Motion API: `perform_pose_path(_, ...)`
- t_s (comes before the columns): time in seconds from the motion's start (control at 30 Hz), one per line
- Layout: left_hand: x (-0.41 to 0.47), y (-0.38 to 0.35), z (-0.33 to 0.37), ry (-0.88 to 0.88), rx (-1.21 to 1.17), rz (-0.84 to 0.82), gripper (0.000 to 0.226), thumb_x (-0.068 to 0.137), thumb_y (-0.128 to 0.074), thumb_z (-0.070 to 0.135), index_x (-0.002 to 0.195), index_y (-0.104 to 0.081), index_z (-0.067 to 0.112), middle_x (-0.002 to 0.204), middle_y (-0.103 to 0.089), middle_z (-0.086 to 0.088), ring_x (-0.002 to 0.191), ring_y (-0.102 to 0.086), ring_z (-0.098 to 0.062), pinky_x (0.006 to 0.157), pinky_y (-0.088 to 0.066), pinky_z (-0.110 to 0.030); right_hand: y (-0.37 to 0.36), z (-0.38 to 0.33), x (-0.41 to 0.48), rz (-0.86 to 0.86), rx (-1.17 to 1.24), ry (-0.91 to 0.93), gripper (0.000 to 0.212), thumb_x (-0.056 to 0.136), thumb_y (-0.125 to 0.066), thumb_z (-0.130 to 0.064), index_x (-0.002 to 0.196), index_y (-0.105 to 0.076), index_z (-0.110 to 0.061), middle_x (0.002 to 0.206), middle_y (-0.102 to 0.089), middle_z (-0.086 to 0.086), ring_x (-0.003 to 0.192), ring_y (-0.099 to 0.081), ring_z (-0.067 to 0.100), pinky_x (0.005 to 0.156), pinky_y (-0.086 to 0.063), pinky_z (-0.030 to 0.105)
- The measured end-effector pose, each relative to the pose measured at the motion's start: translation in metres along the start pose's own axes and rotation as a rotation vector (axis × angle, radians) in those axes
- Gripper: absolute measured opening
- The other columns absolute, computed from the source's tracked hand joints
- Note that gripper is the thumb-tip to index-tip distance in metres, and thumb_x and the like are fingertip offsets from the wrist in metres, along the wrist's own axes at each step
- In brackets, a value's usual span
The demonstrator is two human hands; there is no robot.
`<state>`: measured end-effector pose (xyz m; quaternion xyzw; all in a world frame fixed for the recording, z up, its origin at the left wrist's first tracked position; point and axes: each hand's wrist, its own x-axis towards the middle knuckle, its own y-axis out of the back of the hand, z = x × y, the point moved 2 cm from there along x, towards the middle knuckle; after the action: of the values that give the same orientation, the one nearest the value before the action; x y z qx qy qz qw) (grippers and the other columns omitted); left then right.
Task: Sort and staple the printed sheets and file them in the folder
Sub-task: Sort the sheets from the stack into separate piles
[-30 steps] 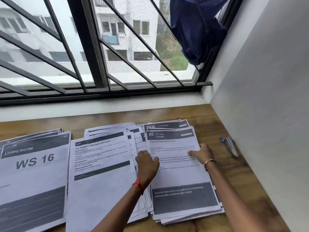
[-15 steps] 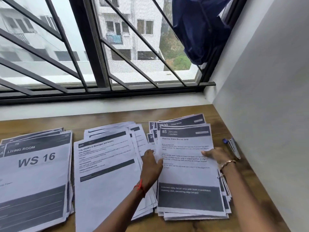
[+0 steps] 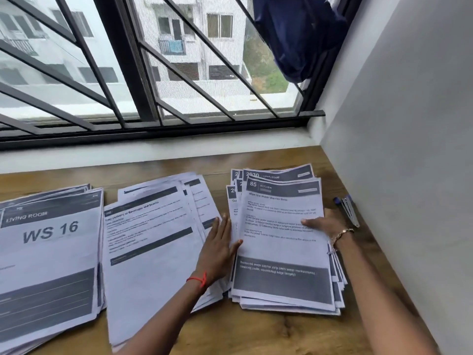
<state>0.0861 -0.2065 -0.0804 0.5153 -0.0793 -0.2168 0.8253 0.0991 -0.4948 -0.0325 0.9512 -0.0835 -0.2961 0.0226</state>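
Observation:
Three stacks of printed sheets lie on the wooden table (image 3: 256, 329). The left stack (image 3: 48, 252) shows "WS 16", and the middle stack (image 3: 151, 247) fans out at its top. The right stack (image 3: 281, 242) is headed "85 Kitchen". My left hand (image 3: 220, 248) lies flat on the middle stack, its straight fingers against the right stack's left edge. My right hand (image 3: 323, 222) holds the right stack's right edge, thumb on the top sheet and fingers hidden. A blue and silver stapler (image 3: 348, 210) lies beside the wall, just right of my right hand. No folder is in view.
A grey wall (image 3: 409, 175) closes the table's right side. The barred window (image 3: 153, 73) and its white sill run along the back. A dark blue cloth (image 3: 297, 37) hangs at the window's top right. Bare wood shows along the table's front.
The right stack has slid to the right, away from the middle stack, so a gap of wood shows at the top. Both hands moved with it, and my left hand's fingers have straightened.

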Motion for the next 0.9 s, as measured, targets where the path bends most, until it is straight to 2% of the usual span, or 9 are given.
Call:
perform_pose_path(0.07,0.000,-0.002,-0.009,-0.029,-0.006,-0.017,0.102,0.064,0.028,0.078,0.139,0.013,0.010,0.148,0.021,-0.002,0.136,0.026,-0.023,0.108,0.023,-0.014,-0.008,-0.003,-0.003,0.062,-0.021,-0.020,0.100,0.031,-0.095,-0.025,0.115,-0.055,0.013,0.115,-0.060,0.020,0.085,-0.068,0.027,0.057,-0.056,0.019)
perform_pose_path(0.17,-0.002,0.001,-0.019,-0.069,-0.011,-0.034,0.097,0.073,0.017,0.079,0.143,0.003,0.012,0.152,0.010,0.000,0.142,0.014,-0.019,0.111,0.017,-0.015,-0.012,-0.005,-0.006,0.166,-0.046,-0.049,0.045,0.075,-0.068,0.009,0.117,-0.052,0.016,0.120,-0.057,0.020,0.100,-0.058,0.028,0.050,-0.052,0.018)
perform_pose_path(0.37,-0.011,0.009,-0.029,-0.149,0.043,-0.066,0.084,0.091,0.002,0.065,0.145,-0.018,0.005,0.153,-0.014,-0.007,0.144,-0.008,-0.028,0.115,0.010,-0.019,-0.011,-0.014,-0.019,0.291,-0.050,-0.028,0.042,0.077,-0.067,0.009,0.115,-0.049,0.011,0.112,-0.060,0.016,0.092,-0.055,0.020,0.077,-0.047,0.030)
perform_pose_path(0.43,-0.013,0.009,-0.028,-0.160,0.037,-0.039,0.083,0.088,0.002,0.067,0.144,-0.012,0.007,0.152,-0.008,-0.004,0.142,-0.001,-0.024,0.114,0.012,-0.017,-0.011,-0.019,-0.025,0.320,-0.045,0.051,0.051,0.077,-0.068,0.008,0.123,-0.047,0.011,0.117,-0.061,0.019,0.085,-0.058,0.019,0.073,-0.049,0.022)
perform_pose_path(0.53,-0.011,0.012,-0.028,-0.123,-0.018,-0.071,0.082,0.086,-0.006,0.066,0.148,-0.009,0.013,0.152,0.006,0.004,0.139,0.012,-0.012,0.117,0.005,-0.027,-0.008,-0.026,-0.031,0.341,-0.058,0.158,0.027,0.075,-0.067,0.011,0.100,-0.058,0.005,0.114,-0.061,0.019,0.086,-0.062,0.021,0.073,-0.052,0.021)
perform_pose_path(0.6,-0.007,0.015,-0.029,-0.099,-0.047,-0.077,0.066,0.092,-0.019,0.051,0.149,-0.018,0.018,0.152,0.010,0.008,0.140,0.014,-0.010,0.116,0.003,-0.032,-0.006,-0.033,-0.033,0.348,-0.065,0.254,0.023,0.073,-0.068,0.013,0.089,-0.060,-0.001,0.109,-0.062,0.020,0.069,-0.064,0.010,0.073,-0.056,0.024)
perform_pose_path(0.7,-0.006,0.017,-0.031,-0.097,-0.060,-0.129,0.051,0.101,-0.035,0.033,0.148,-0.022,0.017,0.151,0.011,0.008,0.137,0.014,-0.006,0.119,0.000,-0.042,-0.001,-0.044,-0.037,0.362,-0.023,0.365,0.036,0.070,-0.070,0.014,0.105,-0.062,0.007,0.102,-0.063,0.016,0.050,-0.059,-0.011,0.055,-0.051,0.010)
perform_pose_path(0.83,-0.006,0.033,-0.019,-0.022,-0.311,-0.114,0.082,0.085,-0.040,0.067,0.146,-0.029,0.013,0.155,-0.003,0.004,0.142,0.000,-0.008,0.119,-0.006,-0.040,0.005,-0.072,-0.061,0.387,0.014,0.496,0.039,0.070,-0.070,0.013,0.109,-0.061,0.010,0.101,-0.061,0.010,0.055,-0.060,-0.013,0.055,-0.047,0.005)
perform_pose_path(0.9,-0.003,0.057,-0.004,0.064,-0.537,-0.041,0.084,0.085,-0.058,0.054,0.149,-0.020,0.014,0.157,-0.012,-0.001,0.145,-0.011,-0.016,0.119,-0.009,-0.038,0.005,-0.085,-0.076,0.380,0.019,0.575,0.039,0.072,-0.069,0.013,0.110,-0.060,0.009,0.091,-0.065,0.002,0.058,-0.060,-0.014,0.056,-0.047,0.004)
